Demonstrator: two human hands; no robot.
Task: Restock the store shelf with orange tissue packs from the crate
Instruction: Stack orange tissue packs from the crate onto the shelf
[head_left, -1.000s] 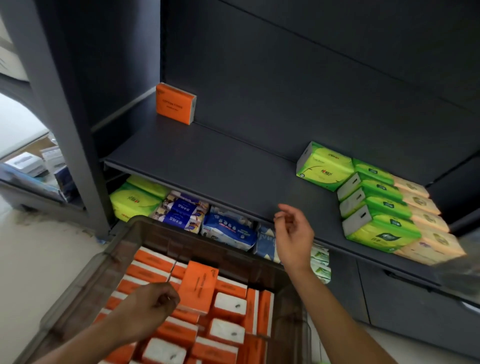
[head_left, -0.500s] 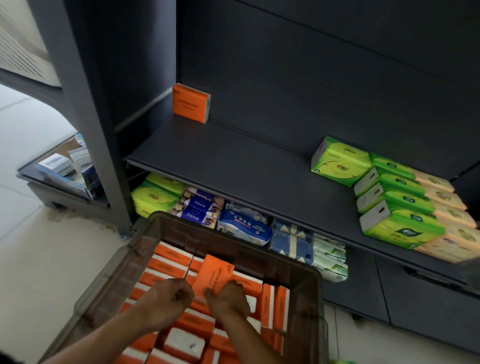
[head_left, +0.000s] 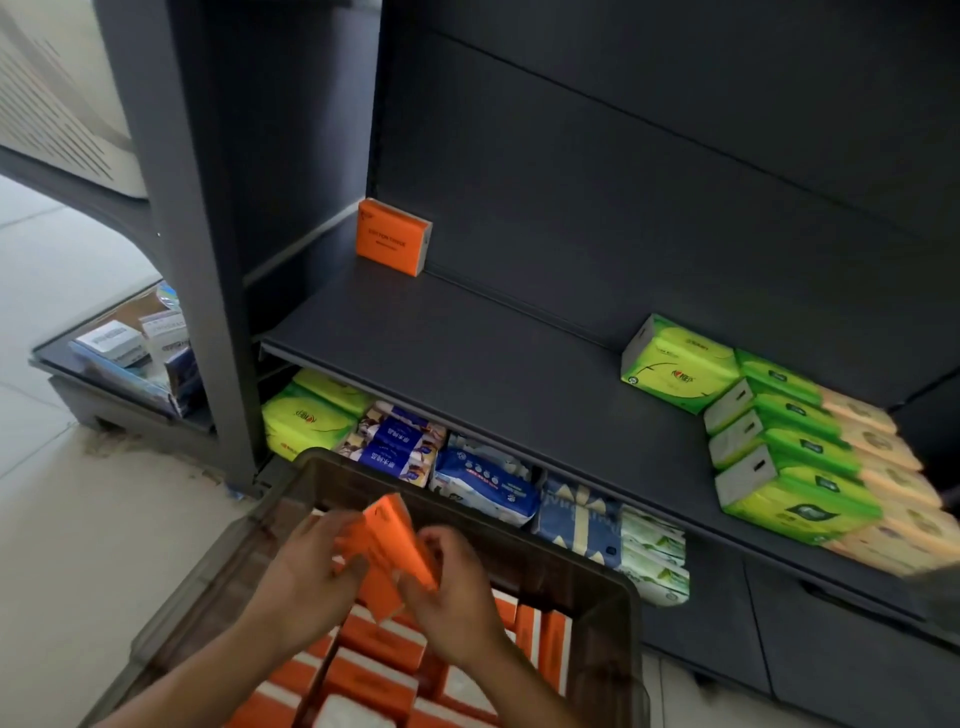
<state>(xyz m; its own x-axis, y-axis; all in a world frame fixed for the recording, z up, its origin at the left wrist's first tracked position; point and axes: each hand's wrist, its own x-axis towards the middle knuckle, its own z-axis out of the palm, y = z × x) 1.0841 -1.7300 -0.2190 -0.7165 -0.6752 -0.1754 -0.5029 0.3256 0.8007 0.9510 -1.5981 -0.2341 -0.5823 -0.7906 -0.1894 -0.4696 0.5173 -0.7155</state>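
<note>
An orange tissue pack (head_left: 396, 551) is held tilted above the crate (head_left: 602, 613), gripped from both sides: the left hand (head_left: 306, 577) is curled round its left edge, and the right hand (head_left: 452, 597) pinches its lower right corner. The pack is judged light and soft-filled, its wrap probably slick, so a grip across the flat faces or the two short ends should serve better than a corner pinch; squeezing would dent it. In the crate, orange packs (head_left: 374, 670) lie in rows; about ten are in view, the rest hidden by the arms. On the shelf (head_left: 467, 364) one orange pack (head_left: 392, 237) stands upright at the back left corner. Further right, well apart, about five green tissue packs (head_left: 769, 447) are counted, with pale ones behind them blurred.
</note>
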